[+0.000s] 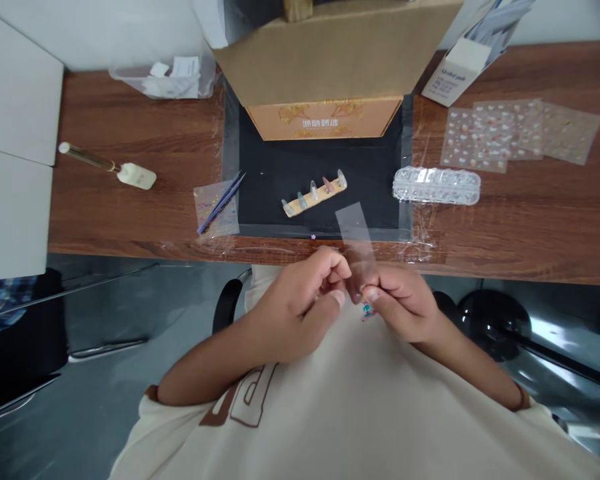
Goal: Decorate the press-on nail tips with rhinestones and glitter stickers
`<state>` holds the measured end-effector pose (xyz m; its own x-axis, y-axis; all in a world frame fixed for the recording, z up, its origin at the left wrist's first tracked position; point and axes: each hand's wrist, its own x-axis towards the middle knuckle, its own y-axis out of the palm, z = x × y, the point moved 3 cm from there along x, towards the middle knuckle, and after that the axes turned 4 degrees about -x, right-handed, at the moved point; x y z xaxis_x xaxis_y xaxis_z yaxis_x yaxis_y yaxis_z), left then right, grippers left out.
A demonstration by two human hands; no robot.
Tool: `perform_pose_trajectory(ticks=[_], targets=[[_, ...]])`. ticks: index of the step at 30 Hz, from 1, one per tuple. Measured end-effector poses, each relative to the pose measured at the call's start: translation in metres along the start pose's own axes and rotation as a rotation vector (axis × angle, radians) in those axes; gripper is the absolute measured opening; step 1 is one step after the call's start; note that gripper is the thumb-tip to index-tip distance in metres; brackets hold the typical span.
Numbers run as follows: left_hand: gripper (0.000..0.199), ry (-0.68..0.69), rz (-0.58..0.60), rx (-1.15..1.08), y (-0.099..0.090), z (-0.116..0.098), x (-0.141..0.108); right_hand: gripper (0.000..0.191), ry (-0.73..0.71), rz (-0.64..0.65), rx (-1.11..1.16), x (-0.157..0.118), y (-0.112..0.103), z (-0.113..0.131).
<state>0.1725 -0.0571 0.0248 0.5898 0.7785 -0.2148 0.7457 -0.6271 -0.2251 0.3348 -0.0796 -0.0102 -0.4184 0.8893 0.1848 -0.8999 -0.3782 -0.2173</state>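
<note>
My right hand (403, 300) pinches a clear plastic sticker strip (355, 227) between thumb and fingers. Its upper part sticks out over the table edge, and small blue and coloured decorations show at its lower end below the thumb. Close beside it, my left hand (300, 303) has curled fingers with the thumb brought toward them; whatever they may hold is hidden. Beyond both hands, a narrow beige stand (316, 199) carries several false nails in blue-green, pink and clear tones. A tiny pink flower decoration (313, 237) lies at the table's front edge.
Blue tweezers (221, 203) lie on a sticker sheet (200, 200) at left, with a nail polish bottle (136, 176) farther left. A clear case (436, 185) and sticker sheets (510, 133) lie right. A cardboard box (330, 67) stands behind the black mat (265, 160).
</note>
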Motion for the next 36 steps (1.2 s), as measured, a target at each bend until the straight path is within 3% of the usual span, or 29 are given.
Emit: perform_pose_trajectory(ticks=[11,18,27,36], targets=[[0.013,0.367,-0.307,0.434,0.016,-0.004,-0.008,0.015,-0.113,-0.123,-0.034,-0.005,0.006,-0.002],[0.013,0.483,-0.487,0.484,0.016,-0.004,-0.014,0.017,-0.089,-0.199,-0.1,-0.01,0.009,-0.005],[0.009,0.374,-0.406,0.314,0.016,0.002,-0.011,0.016,-0.142,-0.162,-0.017,-0.007,0.009,-0.006],[0.003,0.394,-0.352,0.311,0.016,0.003,-0.013,0.015,-0.154,-0.158,0.162,-0.006,0.013,-0.011]])
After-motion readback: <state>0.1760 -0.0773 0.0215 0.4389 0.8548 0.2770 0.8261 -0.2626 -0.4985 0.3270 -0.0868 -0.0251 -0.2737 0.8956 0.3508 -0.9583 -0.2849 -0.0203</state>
